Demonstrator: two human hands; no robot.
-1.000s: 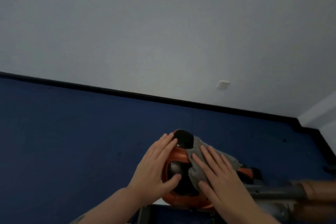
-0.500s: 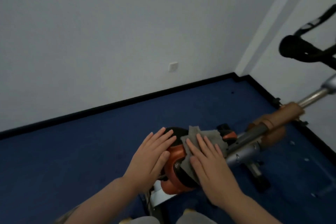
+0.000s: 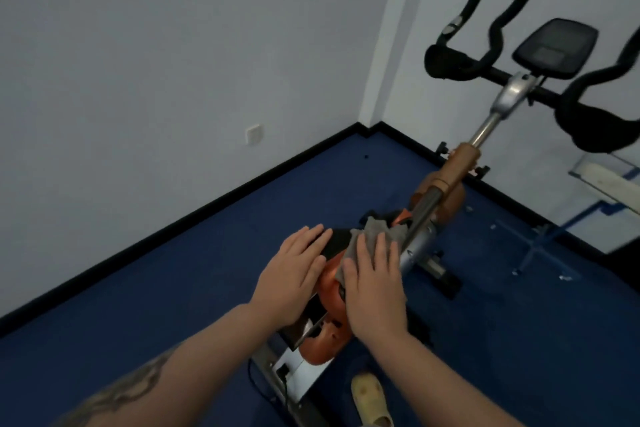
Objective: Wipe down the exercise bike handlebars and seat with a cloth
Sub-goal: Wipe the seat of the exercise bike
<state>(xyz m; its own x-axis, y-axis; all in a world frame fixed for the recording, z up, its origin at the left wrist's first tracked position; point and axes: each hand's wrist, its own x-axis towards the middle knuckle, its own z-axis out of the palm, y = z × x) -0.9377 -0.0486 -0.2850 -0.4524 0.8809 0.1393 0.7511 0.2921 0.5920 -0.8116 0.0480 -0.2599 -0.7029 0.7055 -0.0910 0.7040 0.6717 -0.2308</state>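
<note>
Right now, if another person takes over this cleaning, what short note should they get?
Left hand: flat, steadying the orange-black seat.
Right hand: flat, pressing the grey cloth on the seat.
Handlebars: up ahead to the right, nothing touching them.
Done: seat wipe is under way; I cannot tell how far.
Left: finish the seat, then wipe the handlebars.

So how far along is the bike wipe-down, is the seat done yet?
Nothing shows as finished. In hand: the right hand presses the grey cloth flat on the orange and black seat, with the left hand laid flat on its other side. Left: the black handlebars, untouched.
</note>
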